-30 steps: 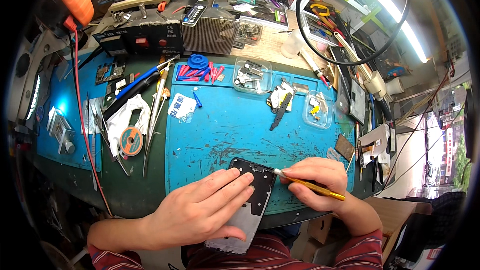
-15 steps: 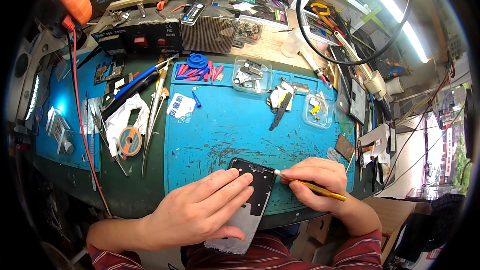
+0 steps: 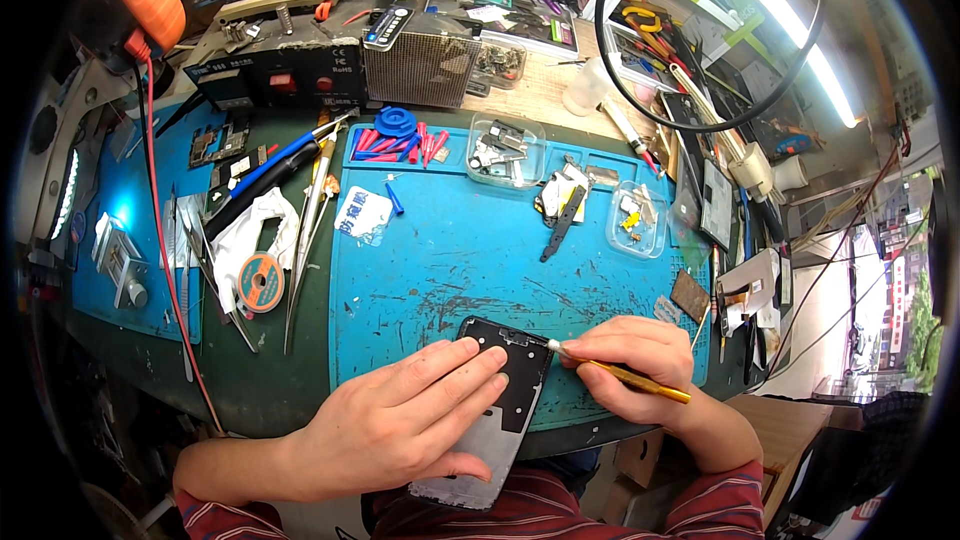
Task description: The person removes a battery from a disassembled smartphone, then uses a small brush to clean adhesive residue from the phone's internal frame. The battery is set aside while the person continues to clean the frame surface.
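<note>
A black and grey phone frame [image 3: 510, 360] lies slanted across the mat's front edge, its lower end jutting past the mat. My left hand [image 3: 410, 415] is laid over it, fingers stretched and close together on the upper part and thumb across the grey lower part, holding it steady. Part of the frame is hidden under that hand. In a pinch, my right hand [image 3: 630, 370] grips a slim gold pen-like tool [image 3: 645, 381] whose white tip meets the frame's upper right edge. I cannot make out the tool's point.
Beyond my hands on the blue mat [image 3: 430, 260] are a dark strip [image 3: 563, 225], a small parts box [image 3: 636, 220], another clear box [image 3: 505, 150] and a blue-and-white label [image 3: 362, 214]. Tweezers [image 3: 308, 230] and an orange-faced spool [image 3: 261, 283] lie left. A black cable loop [image 3: 598, 30] hangs above.
Almost nothing differs. The frame and the gold tool have shifted by a hair; both hands keep their places.
</note>
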### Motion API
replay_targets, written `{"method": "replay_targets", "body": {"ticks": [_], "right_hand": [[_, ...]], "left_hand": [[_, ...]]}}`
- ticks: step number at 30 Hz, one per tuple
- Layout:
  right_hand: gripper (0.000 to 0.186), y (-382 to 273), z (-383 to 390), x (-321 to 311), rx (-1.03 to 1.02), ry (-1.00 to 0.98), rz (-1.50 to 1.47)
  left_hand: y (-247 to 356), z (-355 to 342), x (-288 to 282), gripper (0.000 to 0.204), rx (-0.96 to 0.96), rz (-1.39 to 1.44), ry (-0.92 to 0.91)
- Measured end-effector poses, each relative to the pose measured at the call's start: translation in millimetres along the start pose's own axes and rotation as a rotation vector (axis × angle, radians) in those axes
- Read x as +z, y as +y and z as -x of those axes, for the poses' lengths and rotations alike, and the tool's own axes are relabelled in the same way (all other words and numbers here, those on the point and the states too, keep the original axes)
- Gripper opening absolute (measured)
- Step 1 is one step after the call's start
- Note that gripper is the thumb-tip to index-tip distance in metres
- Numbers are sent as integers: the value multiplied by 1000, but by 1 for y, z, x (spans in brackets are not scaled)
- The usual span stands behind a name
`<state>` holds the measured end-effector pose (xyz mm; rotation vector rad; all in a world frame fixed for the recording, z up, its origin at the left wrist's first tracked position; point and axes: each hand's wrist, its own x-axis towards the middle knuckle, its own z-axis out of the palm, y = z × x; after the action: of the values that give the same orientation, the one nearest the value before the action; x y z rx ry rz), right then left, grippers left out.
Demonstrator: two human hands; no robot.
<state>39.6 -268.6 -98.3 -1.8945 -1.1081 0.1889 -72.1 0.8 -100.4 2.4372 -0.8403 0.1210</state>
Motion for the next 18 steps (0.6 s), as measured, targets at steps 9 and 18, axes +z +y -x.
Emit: {"method": "replay_targets", "body": {"ticks": [9,18], "right_hand": [[27,0,0,0,-1,5,9],[28,0,0,1,-14,-10,30]], "left_hand": [[0,0,0,70,1,-4,-1],[0,0,0,70,0,-8,-4]]}}
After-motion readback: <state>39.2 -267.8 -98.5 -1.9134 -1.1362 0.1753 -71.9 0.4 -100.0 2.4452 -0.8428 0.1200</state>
